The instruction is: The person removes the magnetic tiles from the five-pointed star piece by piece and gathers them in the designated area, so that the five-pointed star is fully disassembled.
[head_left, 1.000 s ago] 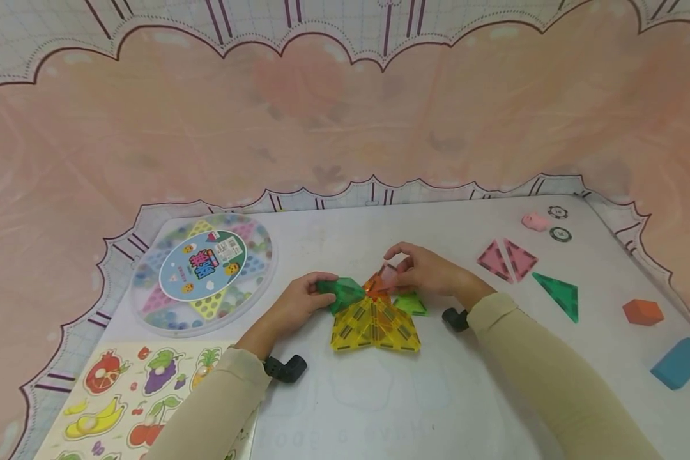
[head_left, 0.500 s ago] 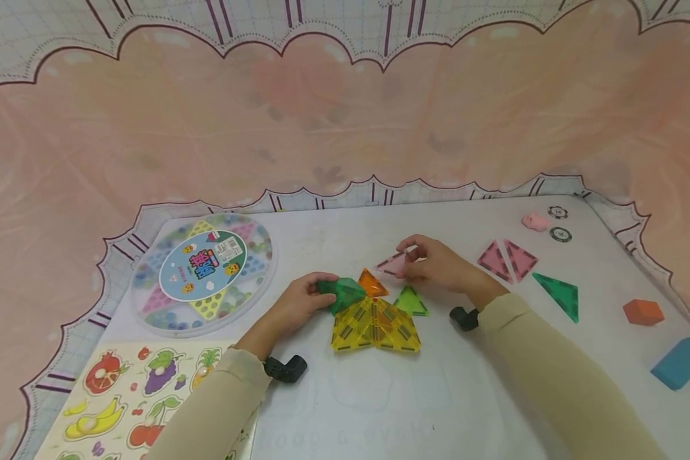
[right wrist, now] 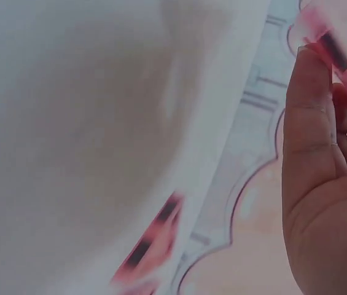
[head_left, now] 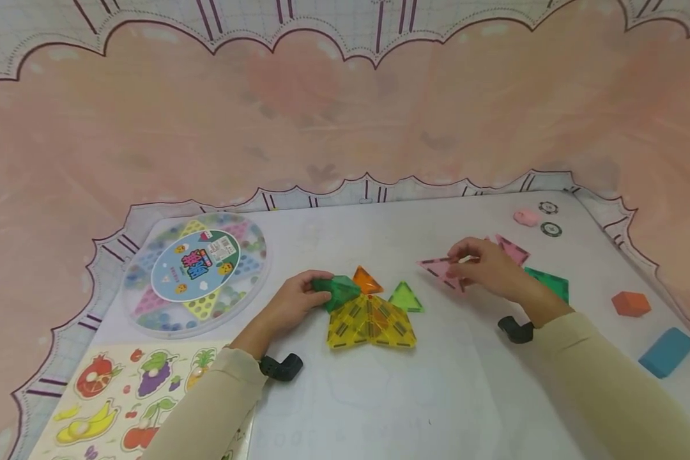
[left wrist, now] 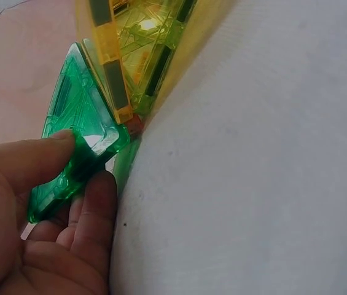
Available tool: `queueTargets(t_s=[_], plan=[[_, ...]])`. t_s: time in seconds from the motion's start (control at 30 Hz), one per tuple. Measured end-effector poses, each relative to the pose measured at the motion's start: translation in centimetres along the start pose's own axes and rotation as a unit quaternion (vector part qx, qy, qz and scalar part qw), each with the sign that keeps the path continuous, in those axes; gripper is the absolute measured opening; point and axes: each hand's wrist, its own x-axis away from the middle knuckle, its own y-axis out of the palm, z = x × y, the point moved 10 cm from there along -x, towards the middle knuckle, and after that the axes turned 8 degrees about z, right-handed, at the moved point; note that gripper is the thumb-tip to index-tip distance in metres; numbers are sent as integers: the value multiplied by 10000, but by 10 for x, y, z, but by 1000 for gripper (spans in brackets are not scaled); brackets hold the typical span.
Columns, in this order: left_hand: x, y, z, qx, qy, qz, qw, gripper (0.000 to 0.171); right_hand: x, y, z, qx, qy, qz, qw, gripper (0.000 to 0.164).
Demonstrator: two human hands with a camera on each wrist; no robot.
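In the head view my left hand [head_left: 293, 303] pinches a translucent green magnetic tile [head_left: 344, 291] between thumb and fingers. It touches the left side of a raised yellow tile structure [head_left: 371, 326]; the left wrist view shows the green tile [left wrist: 81, 110] meeting the yellow one at a corner. My right hand [head_left: 489, 268] pinches a pink triangular magnetic tile [head_left: 441, 271] to the right of the structure. An orange triangle tile [head_left: 367, 280] lies behind the yellow piece, and a light green triangle tile [head_left: 405, 298] beside it.
Pink tiles [head_left: 513, 250] and a dark green triangle tile [head_left: 549, 282] lie partly behind my right hand. Farther right are an orange block [head_left: 630, 304] and a blue block [head_left: 667, 352]. A round board-game case [head_left: 144, 255] and a fruit puzzle board [head_left: 121, 377] sit at left.
My right hand has moved right, carrying the pink triangle tile away from the yellow structure and the orange tile. The left hand stays on the green tile. The head view has shifted slightly.
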Motion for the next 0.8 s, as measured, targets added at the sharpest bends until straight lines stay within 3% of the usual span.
queueTargets(t_s=[0.23,0.5,0.8], plan=[[0,0,1,-65,-50,0,10000,33,35,-39,18,100,-72,247,9996,36],[0,1,-1,-62,-116,22,9999,34,59,-72,48,739,318,408,9959,46],[0,1,-2,-51,-185,47,9998,34,71,-109,62,1989,346,811,9760,42]])
